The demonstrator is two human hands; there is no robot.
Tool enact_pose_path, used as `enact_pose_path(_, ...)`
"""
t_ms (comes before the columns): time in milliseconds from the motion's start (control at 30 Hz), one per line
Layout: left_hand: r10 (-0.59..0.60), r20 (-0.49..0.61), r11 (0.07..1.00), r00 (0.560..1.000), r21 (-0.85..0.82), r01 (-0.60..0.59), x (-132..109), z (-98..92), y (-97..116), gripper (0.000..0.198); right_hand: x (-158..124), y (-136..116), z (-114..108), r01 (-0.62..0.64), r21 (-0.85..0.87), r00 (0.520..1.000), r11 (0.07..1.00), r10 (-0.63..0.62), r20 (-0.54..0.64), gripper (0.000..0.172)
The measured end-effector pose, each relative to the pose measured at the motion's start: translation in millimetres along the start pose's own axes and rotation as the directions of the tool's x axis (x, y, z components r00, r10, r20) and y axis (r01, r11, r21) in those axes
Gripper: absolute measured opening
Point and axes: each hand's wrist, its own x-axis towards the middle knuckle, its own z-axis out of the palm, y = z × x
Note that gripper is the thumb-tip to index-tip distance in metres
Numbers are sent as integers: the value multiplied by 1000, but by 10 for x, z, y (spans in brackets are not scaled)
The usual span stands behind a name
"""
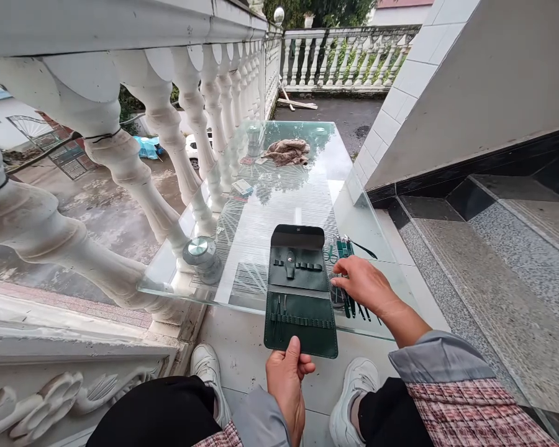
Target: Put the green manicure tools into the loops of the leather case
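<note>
- Green case (300, 304): unfolded flat, over near edge of glass table (256, 248), lower panel jutting past edge; can't tell if upper part rests on glass.
- Inside: couple thin tools (279, 305) in lower panel, L side; most loops bare.
- L hand (286, 375): gripping case's near edge, thumb on top, fingers under.
- R hand (364, 284): fingers curled, tips just beside case's R edge, above tools; can't tell if holding anything.
- Under/near R hand: row of dark-handled tools (348, 307), green clipper-like pcs (343, 246), small scissors (330, 253).
- Step (judged): L steadies case, R works at loose tools.
- Next move prob. calls for fine fingertip pinch + case kept level, loops facing up.
- Farther out: small box (242, 187), brown cloth (286, 152), both on table; balustrade (161, 124) on L, stairs (447, 242) on R.
</note>
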Motion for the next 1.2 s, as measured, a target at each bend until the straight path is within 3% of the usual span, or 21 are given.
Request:
enact_pose_path(233, -8, -8, 1000, 1000, 1, 8, -5, 17, 11, 35, -82, 57, -7, -28, -38, 999, 999, 29, 35, 20)
enact_pose_path(333, -2, -7, 1000, 1000, 3, 2, 0, 14, -6, 36, -140, 56, -26, -7, -7, 1000, 1000, 7, -16, 20)
enact_pose_path(467, 11, 9, 1000, 1000, 10, -11, 13, -5, -41, 40, -212, -120, -91, 86, 233, 993, 969, -63, -102, 15)
enact_pose_path(567, 16, 29, 1000, 999, 12, -17, 21, -16, -64, 44, -258, -365, -75, 136, 468, 989, 873, -145, -17, 16)
enact_pose_path(633, 29, 38, 1000, 999, 10, -29, 30, -21, -74, 47, -273, -519, -13, 150, 531, 973, 834, -219, 70, 20)
enact_pose_path(733, 81, 23, 996, 996, 26, -81, 59, -35, -74, 53, -255, -675, 97, 156, 518, 954, 841, -265, 144, 25)
enact_pose_path(900, 253, -27, 966, 967, 53, -252, 109, -73, -20, 56, -184, -815, 138, 184, 438, 945, 880, -281, 167, 26)
enact_pose_path(1200, 236, 26, 972, 971, -23, -235, 115, -86, 51, 52, -145, -962, 119, 219, 384, 920, 897, -321, 225, 20)
